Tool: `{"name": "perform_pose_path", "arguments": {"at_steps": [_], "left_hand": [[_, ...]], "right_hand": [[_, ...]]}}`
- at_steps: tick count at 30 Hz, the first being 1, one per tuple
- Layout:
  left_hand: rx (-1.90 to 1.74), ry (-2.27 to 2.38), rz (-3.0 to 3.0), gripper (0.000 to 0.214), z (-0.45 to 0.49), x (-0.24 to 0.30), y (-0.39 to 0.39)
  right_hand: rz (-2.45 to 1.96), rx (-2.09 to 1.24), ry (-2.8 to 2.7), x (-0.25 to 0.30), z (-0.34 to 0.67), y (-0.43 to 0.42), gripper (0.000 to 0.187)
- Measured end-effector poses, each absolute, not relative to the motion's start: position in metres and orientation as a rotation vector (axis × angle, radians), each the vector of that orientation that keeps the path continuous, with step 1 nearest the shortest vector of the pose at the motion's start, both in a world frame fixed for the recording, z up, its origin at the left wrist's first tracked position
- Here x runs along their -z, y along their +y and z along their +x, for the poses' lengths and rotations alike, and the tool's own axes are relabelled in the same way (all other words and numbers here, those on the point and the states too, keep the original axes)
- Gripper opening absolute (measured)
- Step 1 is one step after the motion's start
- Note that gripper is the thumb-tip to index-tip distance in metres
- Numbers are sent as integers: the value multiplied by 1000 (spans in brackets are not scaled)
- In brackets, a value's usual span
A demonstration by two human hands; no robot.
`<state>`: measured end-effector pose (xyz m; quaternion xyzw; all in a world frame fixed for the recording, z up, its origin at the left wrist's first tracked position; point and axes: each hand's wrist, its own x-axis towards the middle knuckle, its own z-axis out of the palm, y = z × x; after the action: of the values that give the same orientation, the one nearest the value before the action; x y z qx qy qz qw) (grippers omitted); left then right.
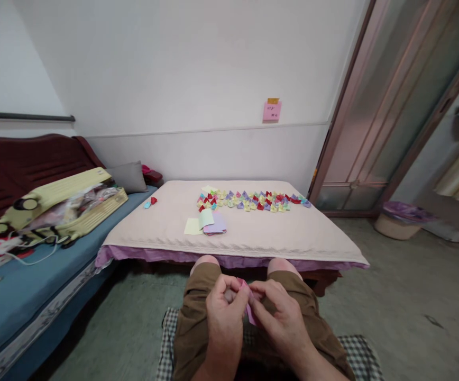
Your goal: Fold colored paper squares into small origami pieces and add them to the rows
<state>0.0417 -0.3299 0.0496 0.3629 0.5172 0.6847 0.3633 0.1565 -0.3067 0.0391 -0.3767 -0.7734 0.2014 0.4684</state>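
Between my two hands is a piece of pink paper [250,314], partly folded and held above my lap. The thumb and fingers of my left hand [227,309] pinch its upper left part. From the other side my right hand [279,312] grips the paper, its fingertips close to the left ones. Much of the paper is hidden behind the fingers. Beyond my knees, a stack of purple paper sheets [217,223] lies on the covered table, with a pale green sheet [206,217] and a pale yellow sheet [192,226] beside and over it.
Several small folded paper pieces [247,202] in many colours spread along the table's [166,227] far side. A red and a blue piece [147,205] lie at its left. An open yellow suitcase [90,211] rests on the sofa [35,286]. A bin [396,226] stands right.
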Motion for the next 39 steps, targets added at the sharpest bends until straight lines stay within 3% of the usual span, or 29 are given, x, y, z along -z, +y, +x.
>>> {"name": "perform_pose_path", "arguments": {"at_steps": [26,39], "left_hand": [[-1817,1213,787,17,42,-44,-328],[-1758,1421,897,17,42,-44,-329]], "right_hand": [[-938,-470,-1877,-38,153,-307,9],[-918,-392,-1884,-38,155,-307,9]]}}
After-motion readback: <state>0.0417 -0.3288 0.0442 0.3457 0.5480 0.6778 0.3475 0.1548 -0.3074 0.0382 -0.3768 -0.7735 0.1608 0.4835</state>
